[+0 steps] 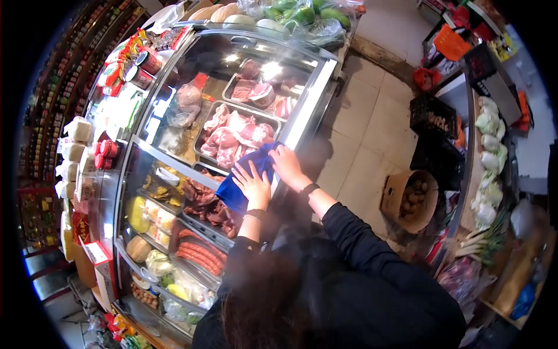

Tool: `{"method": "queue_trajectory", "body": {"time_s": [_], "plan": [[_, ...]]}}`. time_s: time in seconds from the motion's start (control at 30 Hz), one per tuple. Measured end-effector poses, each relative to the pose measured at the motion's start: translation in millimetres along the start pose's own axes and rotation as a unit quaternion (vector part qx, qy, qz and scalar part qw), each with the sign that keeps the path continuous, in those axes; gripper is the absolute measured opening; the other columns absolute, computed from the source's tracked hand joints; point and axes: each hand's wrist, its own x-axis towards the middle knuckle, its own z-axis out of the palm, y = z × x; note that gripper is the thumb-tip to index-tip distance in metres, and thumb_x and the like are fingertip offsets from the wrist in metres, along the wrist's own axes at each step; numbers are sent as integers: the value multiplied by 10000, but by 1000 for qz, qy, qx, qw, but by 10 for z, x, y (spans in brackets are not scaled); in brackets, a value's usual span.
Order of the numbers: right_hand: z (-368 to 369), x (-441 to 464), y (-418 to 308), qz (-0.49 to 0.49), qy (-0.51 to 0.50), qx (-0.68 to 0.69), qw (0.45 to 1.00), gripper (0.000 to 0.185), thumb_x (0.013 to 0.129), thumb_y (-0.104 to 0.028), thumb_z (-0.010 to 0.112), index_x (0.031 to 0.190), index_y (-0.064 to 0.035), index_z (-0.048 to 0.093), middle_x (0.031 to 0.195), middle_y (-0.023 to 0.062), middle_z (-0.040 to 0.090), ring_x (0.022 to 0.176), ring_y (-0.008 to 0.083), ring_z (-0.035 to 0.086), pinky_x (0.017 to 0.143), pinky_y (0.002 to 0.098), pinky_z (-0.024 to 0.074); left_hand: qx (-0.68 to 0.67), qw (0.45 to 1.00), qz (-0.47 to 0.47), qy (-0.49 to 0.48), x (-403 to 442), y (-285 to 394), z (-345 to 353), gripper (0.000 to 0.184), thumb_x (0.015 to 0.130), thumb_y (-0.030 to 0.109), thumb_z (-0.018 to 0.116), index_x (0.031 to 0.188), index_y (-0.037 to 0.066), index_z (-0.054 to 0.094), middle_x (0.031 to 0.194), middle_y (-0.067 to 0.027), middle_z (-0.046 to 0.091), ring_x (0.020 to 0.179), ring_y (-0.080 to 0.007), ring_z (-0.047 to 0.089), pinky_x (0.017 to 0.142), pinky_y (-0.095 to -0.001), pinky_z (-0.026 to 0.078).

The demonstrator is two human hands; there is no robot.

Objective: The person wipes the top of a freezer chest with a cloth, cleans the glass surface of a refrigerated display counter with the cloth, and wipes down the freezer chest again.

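Note:
A blue cloth (231, 196) lies against the glass of a meat display case (308, 110), near its front edge. My left hand (253, 186) rests flat on the cloth with its fingers spread. Just to its right, my right hand (286, 166) has its fingers bent over the cloth's upper corner, gripping it. Behind the glass, a metal tray of raw meat (238, 135) lies beyond my hands, and darker meat (209, 203) lies to the left, partly hidden by the cloth.
Sausages (200, 253) and packaged foods fill the case's near end. Jars (139, 77) and packets line its left side. Green produce (305, 14) sits at the far end. On the right, a cardboard box of potatoes (414, 198) and black crates (433, 116) stand by a vegetable shelf.

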Motion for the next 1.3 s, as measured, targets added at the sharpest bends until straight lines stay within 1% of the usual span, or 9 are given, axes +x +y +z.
{"method": "queue_trajectory", "body": {"time_s": [0.1,0.3,0.37,0.63,0.77,0.9,1.1,1.2,1.3], "plan": [[-50,326,284,-6,-15,-18,1000,321,703,-54,682,1014,-82,608,925,129,554,904,330,555,778,432,462,-11,1000,10,0,408,216,23,714,869,413,592,1444,67,346,1508,-314,162,1397,-485,152,1124,-572,152],[-224,912,829,33,-39,-42,998,301,693,-29,671,977,-103,601,921,139,576,919,334,577,794,441,464,-45,999,14,-27,1081,694,124,715,866,451,580,1442,85,367,1520,-308,140,1407,-479,125,1142,-572,91],[-289,1075,991,39,-47,-58,996,311,685,-26,673,976,-106,599,921,138,577,922,336,579,799,441,467,-59,997,35,-44,1251,812,171,745,872,459,570,1461,79,319,1523,-316,102,1411,-489,84,1132,-585,69],[-522,1489,1354,87,-82,-18,993,360,643,-42,711,971,-109,579,917,145,583,926,360,586,785,455,479,-65,995,48,-61,1706,1148,232,742,866,460,577,1475,123,317,1538,-283,108,1419,-462,94,1143,-565,60],[-580,1772,1603,124,-127,-18,984,324,605,-94,734,900,-109,600,858,144,609,866,360,606,753,450,486,-82,994,37,-63,1892,1305,253,749,859,444,593,1476,127,311,1538,-276,118,1420,-454,104,1147,-557,69],[-539,2090,1890,151,-163,32,974,283,604,-79,679,876,-83,603,875,161,635,874,367,613,745,442,487,-79,995,12,-54,2113,1506,317,778,841,440,619,1479,129,303,1536,-275,127,1424,-450,100,1147,-555,71],[-570,2571,2308,123,-214,64,967,265,626,-77,661,881,-68,587,870,176,634,872,380,613,735,449,482,-77,995,-35,-48,2510,1839,377,805,830,433,636,1483,120,286,1532,-283,128,1421,-457,101,1144,-562,81],[-662,2904,2473,62,-201,61,976,247,647,-67,644,886,-68,580,880,178,620,862,391,612,723,478,477,-65,995,-61,-35,2811,2082,444,807,833,436,630,1486,117,279,1529,-292,125,1418,-466,103,1140,-571,79],[-889,3228,2501,56,-212,-3,976,261,703,-60,615,958,-73,561,905,185,612,862,401,613,735,498,473,-62,995,-76,-26,3169,2293,506,790,847,441,605,1487,112,277,1528,-297,121,1414,-471,106,1137,-571,94]]}}
